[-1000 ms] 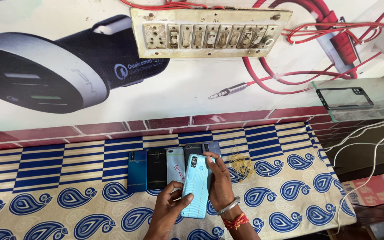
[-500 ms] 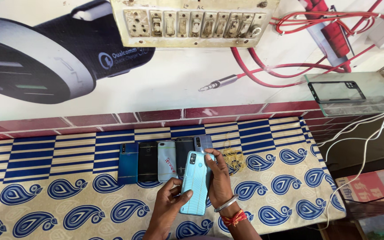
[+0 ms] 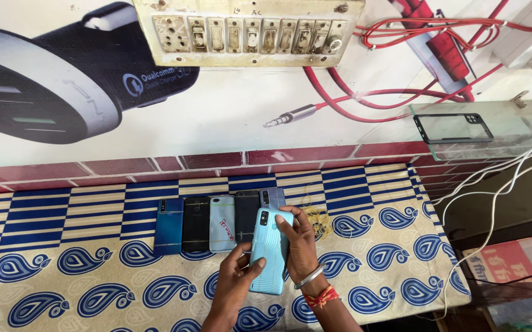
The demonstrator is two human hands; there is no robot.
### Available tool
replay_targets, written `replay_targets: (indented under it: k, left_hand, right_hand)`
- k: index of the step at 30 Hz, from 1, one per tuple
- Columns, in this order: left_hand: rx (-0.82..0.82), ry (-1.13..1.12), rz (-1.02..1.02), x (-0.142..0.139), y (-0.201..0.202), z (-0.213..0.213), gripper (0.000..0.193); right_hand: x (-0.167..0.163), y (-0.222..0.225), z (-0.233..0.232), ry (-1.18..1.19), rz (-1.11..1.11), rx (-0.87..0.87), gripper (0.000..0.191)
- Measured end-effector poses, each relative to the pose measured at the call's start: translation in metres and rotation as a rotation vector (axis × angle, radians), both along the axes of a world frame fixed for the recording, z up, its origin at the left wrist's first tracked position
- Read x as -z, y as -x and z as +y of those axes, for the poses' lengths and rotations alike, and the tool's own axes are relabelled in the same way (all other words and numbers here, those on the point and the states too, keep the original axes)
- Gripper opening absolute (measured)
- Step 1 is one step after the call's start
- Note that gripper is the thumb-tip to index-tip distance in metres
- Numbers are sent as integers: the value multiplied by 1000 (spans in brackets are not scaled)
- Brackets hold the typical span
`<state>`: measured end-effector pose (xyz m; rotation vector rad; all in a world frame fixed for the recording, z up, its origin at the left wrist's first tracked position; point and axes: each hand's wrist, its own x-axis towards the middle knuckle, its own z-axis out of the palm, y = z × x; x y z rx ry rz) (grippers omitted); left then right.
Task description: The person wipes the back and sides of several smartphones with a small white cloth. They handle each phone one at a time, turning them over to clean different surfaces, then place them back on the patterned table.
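A light teal phone [image 3: 268, 252] lies back-up in both my hands, over a patterned cloth [image 3: 93, 283]. My left hand [image 3: 236, 280] grips its lower left edge with the thumb on the back. My right hand [image 3: 300, 243] holds its right side, fingers near the camera corner. Just behind it, a row of phones lies face down on the cloth: a blue one [image 3: 168, 225], a black one [image 3: 196, 223], a pale green one [image 3: 222, 223], a dark one [image 3: 246, 212] and a grey-blue one [image 3: 272, 198] partly hidden by the teal phone.
A pile of rubber bands [image 3: 319, 218] lies right of my right hand. A switchboard [image 3: 247, 34] and red wires [image 3: 401, 37] hang on the wall behind. A clear phone case [image 3: 452, 128] rests on a glass shelf at right; white cables [image 3: 493, 197] hang by the table's right edge.
The view has tilted down slightly. Both hands keep hold of the teal phone, which has shifted little.
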<state>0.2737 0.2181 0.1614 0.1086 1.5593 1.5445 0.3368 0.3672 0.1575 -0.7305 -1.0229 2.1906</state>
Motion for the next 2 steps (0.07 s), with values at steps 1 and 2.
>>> replay_targets:
  k: [1, 2]
  left_hand:
    - [2, 7, -6, 1, 0, 1, 40]
    - [4, 12, -12, 1, 0, 1, 40]
  right_hand:
    - [-1, 0, 1, 3, -5, -11, 28]
    - [-3, 0, 2, 4, -10, -23, 31]
